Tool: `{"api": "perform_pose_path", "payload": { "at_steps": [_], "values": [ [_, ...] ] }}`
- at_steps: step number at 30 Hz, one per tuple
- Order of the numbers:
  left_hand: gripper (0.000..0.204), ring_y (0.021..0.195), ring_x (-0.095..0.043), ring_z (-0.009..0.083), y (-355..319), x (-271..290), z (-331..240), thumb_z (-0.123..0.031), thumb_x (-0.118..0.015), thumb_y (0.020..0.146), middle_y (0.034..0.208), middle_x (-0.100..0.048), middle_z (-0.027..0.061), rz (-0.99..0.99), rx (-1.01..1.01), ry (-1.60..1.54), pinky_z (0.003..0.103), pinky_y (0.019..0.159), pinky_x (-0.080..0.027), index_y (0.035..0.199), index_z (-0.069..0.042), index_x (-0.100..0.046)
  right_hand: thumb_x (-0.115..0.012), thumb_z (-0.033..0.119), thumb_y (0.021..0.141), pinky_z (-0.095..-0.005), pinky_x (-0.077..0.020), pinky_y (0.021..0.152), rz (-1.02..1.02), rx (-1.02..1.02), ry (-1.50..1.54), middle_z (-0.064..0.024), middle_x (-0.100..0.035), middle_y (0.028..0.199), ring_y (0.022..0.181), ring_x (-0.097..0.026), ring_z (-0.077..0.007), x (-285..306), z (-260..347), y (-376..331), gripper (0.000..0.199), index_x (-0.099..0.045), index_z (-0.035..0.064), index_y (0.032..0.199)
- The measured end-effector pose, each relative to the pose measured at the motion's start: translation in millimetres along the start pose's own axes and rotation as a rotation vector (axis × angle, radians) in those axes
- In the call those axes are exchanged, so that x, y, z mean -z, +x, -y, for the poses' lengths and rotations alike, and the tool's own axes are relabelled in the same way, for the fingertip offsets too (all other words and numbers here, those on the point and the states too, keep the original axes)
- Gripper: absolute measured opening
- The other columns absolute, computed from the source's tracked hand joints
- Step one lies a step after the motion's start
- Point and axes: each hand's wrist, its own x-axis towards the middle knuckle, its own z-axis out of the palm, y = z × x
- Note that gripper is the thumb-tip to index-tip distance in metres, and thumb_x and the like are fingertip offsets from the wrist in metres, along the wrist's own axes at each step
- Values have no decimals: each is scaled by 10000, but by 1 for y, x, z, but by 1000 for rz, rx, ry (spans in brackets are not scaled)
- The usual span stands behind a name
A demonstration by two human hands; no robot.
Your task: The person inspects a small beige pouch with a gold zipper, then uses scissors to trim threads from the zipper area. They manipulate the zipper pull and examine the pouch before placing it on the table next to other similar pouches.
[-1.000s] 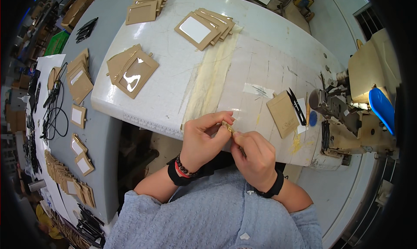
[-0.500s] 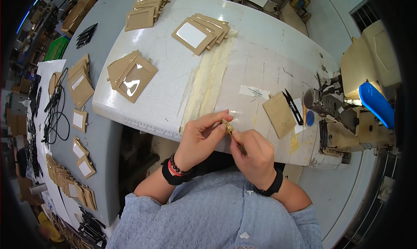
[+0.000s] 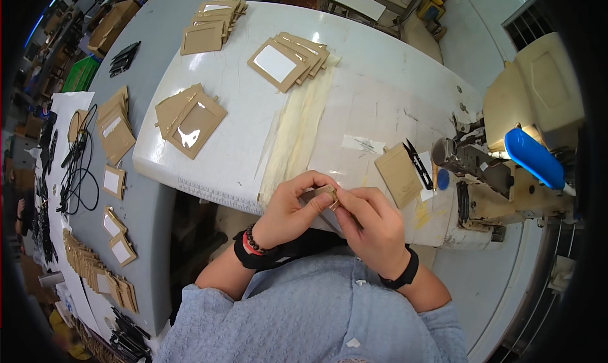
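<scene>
a small tan card holder (image 3: 324, 195) is pinched between both hands at the near edge of the white table (image 3: 253, 103) — flat, brown, mostly hidden by fingers, so its window side cannot be told. left hand (image 3: 292, 210) grips it from nine o'clock, right hand (image 3: 373, 227) from three o'clock, fingertips meeting. against half a second ago, the hands stay together on the piece — sewing machine (image 3: 506, 166) unchanged at three o'clock.
</scene>
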Motion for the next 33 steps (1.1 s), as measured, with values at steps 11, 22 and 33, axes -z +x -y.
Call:
{"api": "perform_pose_path", "payload": {
  "at_steps": [11, 22, 33],
  "values": [
    [158, 893, -668, 122, -16, -7, -32, -63, -664, 933, 948, -710, 62, 28, -9, 230, 257, 794, -528, 1050, 43, -666, -724, -73, 799, -300, -526, 636, 153, -171, 314, -100, -633, 838, 729, -658, -222, 24, 20, 6, 174, -666, 2, 945],
    [141, 878, -617, 80, -20, -6, -30, -70, -652, 942, 927, -704, 64, 11, 187, 5, 251, 799, -511, 1022, 43, -679, -700, -123, 741, -329, -554, 645, 64, 99, 274, -147, -651, 900, 771, -674, -276, 23, -2, -16, 200, -657, -26, 910],
    [175, 817, -626, 128, -26, -22, -30, -50, -643, 945, 886, -685, 82, 19, -96, 140, 250, 750, -496, 1088, 45, -677, -758, -69, 702, -326, -514, 725, -78, 239, 96, -96, -672, 889, 791, -680, -242, 32, 10, -24, 275, -644, 10, 939]
  ]
}}
